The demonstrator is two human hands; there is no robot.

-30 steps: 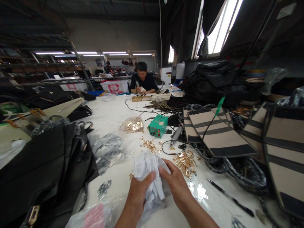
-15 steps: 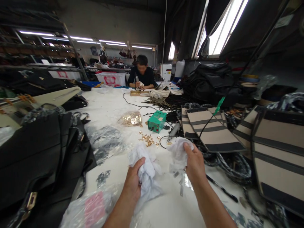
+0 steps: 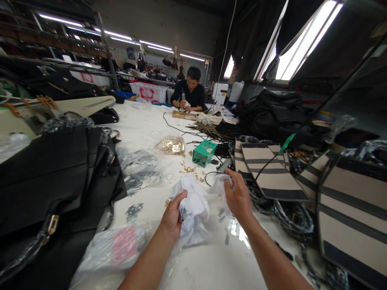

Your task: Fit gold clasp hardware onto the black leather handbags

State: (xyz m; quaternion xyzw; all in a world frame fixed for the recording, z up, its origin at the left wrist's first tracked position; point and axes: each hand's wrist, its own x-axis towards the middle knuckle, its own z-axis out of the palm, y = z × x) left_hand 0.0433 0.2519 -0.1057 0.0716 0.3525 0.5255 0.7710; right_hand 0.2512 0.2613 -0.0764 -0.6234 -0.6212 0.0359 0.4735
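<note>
My left hand [image 3: 173, 215] grips a crumpled wad of white paper [image 3: 193, 209] just above the white table [image 3: 145, 129]. My right hand [image 3: 238, 197] pinches a thinner sheet of white tissue [image 3: 220, 184] that hangs over the spot where small gold metal fittings [image 3: 189, 170] lie scattered. The two pieces of paper almost touch between my hands. Flat silvery metal pieces [image 3: 234, 229] lie on the table under my right wrist.
A green box [image 3: 204, 153] with a cable stands beyond my hands. Black bags [image 3: 54, 181] pile up on the left; beige-and-black striped bag panels [image 3: 272, 169] lie on the right. Plastic bags of hardware [image 3: 172, 146] sit mid-table. A person [image 3: 190, 94] works at the far end.
My right hand pulled a sheet of tissue away from the wad, swung it out to the right, then came back toward the left hand. The view shifted slightly.
</note>
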